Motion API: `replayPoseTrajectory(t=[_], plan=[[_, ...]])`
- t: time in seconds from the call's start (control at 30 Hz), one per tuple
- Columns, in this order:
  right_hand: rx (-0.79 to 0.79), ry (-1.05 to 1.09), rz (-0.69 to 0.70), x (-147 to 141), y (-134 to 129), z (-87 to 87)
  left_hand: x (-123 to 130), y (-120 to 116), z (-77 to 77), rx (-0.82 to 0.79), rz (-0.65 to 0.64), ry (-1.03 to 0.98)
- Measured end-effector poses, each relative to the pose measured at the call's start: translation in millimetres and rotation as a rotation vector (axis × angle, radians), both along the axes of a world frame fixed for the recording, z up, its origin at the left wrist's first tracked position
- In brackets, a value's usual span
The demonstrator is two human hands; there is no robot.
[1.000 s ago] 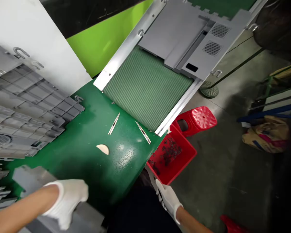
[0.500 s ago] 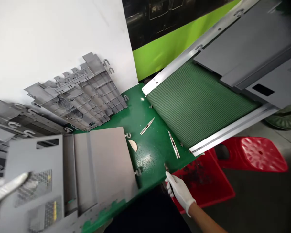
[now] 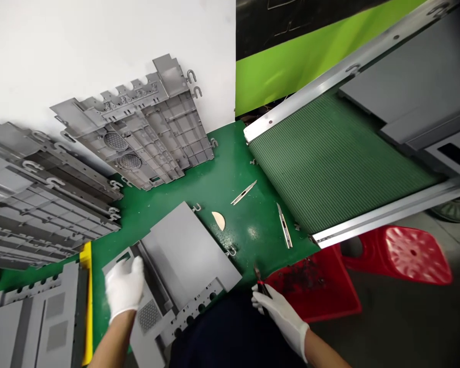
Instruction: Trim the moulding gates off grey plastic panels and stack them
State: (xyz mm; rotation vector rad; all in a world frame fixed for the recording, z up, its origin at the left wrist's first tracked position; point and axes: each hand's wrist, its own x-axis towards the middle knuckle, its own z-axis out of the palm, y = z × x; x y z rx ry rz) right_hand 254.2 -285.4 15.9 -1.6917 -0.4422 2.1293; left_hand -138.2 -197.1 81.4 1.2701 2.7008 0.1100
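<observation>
Red-handled cutters [image 3: 261, 286] gripped in right gloved hand [image 3: 279, 319] beside red crate [image 3: 329, 301]; left gloved hand [image 3: 124, 289] open on grey panel [image 3: 184, 250].

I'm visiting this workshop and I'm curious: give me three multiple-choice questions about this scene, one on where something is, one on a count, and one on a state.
1. What is the white-gloved left hand over?
A) Red plastic stool
B) Grey moulded panel
C) Green ribbed sheet

2. How many slim silver blades lie on the green table?
A) One
B) Four
C) Two

3. The white-gloved right hand is:
A) holding a small red-marked tool
B) open and empty
C) pressed on the table

Answers: 1 B, the glove is above the panel. 2 C, two lie apart. 3 A, the tool pokes from the fingers.
</observation>
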Motion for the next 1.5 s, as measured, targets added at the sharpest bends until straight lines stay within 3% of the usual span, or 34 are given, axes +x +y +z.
replayPoseTrajectory(t=[0.03, 0.1, 0.17, 0.23, 0.27, 0.33, 0.4, 0.67, 0.97, 1.5], plan=[[0.059, -0.004, 0.024, 0, -2, 5.4, 26, 14, -1.6, 0.004, -0.130, -0.078], [0.161, -0.058, 0.142, 0, 2, 14.5, 83, 42, -6.1, -0.032, -0.589, -0.276], [0.257, -0.200, 0.318, 0, 16, 19.5, 136, 66, -13.7, -0.192, -1.016, -0.388], [0.384, -0.367, 0.488, -2, 34, 19.2, 173, 87, -24.3, -0.460, -1.265, -0.408], [0.443, -0.431, 0.552, -3, 42, 17.3, 184, 96, -30.1, -0.605, -1.321, -0.386], [0.518, -0.504, 0.652, -7, 56, 11.0, 196, 109, -40.9, -0.851, -1.330, -0.320], [0.541, -0.537, 0.728, -12, 63, 3.0, 197, 117, -49.2, -0.952, -1.281, -0.295], [0.603, -0.591, 0.785, -15, 69, -14.2, 194, 121, -55.6, -0.942, -1.251, -0.434], [0.577, -0.662, 0.804, -15, 71, -11.6, 197, 121, -48.7, -0.927, -1.236, -0.425], [0.544, -0.652, 0.855, -22, 80, -5.5, 197, 119, -58.5, -0.923, -1.204, -0.392]])
